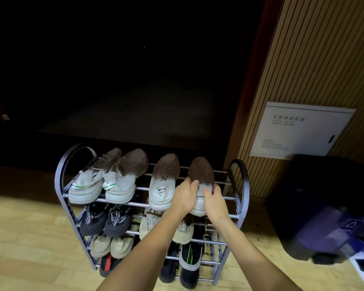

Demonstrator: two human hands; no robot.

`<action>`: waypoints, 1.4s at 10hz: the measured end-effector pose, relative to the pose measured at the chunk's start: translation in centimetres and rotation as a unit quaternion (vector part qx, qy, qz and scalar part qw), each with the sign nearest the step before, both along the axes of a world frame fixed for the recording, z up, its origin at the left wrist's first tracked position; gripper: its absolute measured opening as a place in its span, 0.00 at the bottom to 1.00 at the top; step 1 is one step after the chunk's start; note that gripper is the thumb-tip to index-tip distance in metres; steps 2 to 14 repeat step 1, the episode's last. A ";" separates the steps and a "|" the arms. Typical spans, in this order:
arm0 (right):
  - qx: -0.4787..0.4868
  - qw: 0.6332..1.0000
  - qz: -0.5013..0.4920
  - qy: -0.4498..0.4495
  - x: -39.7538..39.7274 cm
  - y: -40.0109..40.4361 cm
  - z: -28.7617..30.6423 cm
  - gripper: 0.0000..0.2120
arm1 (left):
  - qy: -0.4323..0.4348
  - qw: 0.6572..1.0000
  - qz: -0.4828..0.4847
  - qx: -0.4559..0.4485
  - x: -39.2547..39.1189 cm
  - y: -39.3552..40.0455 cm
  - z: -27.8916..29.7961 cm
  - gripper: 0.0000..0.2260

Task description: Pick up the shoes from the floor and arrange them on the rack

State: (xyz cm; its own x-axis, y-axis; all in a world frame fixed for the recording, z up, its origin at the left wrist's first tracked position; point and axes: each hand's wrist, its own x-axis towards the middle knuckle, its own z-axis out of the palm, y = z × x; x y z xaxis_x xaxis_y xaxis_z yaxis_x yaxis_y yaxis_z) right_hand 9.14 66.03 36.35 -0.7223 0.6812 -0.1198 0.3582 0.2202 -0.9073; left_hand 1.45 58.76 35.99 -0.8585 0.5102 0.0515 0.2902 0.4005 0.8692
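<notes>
A grey metal shoe rack (237, 198) stands on the wooden floor, with several tiers full of shoes. On the top tier lies a white shoe (201, 175) at the far right, toe pointing away. My left hand (186, 196) grips its left side near the collar. My right hand (215, 201) grips its heel from the right. Beside it to the left sits its matching white shoe (164, 181). A pair of grey-white sneakers (105, 179) fills the top tier's left half. Lower tiers hold black (105, 219), cream (149, 223) and beige pairs (111, 244).
A slatted wooden wall (315, 59) rises at the right with a white panel box (301, 131) on it. A dark bin (324, 206) stands right of the rack. Behind the rack the room is dark. Light wooden floor (29, 238) lies at the left.
</notes>
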 end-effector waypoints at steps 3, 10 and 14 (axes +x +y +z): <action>-0.037 0.998 -0.034 0.036 1.5 0.0 2.5 0.24 | 0.019 0.999 0.012 0.044 1.2 -1.5 1.8 0.15; -0.037 0.998 -0.034 0.036 1.5 0.0 2.5 0.24 | 0.019 0.999 0.012 0.044 1.2 -1.5 1.8 0.15; -0.037 0.998 -0.034 0.036 1.5 0.0 2.5 0.24 | 0.019 0.999 0.012 0.044 1.2 -1.5 1.8 0.15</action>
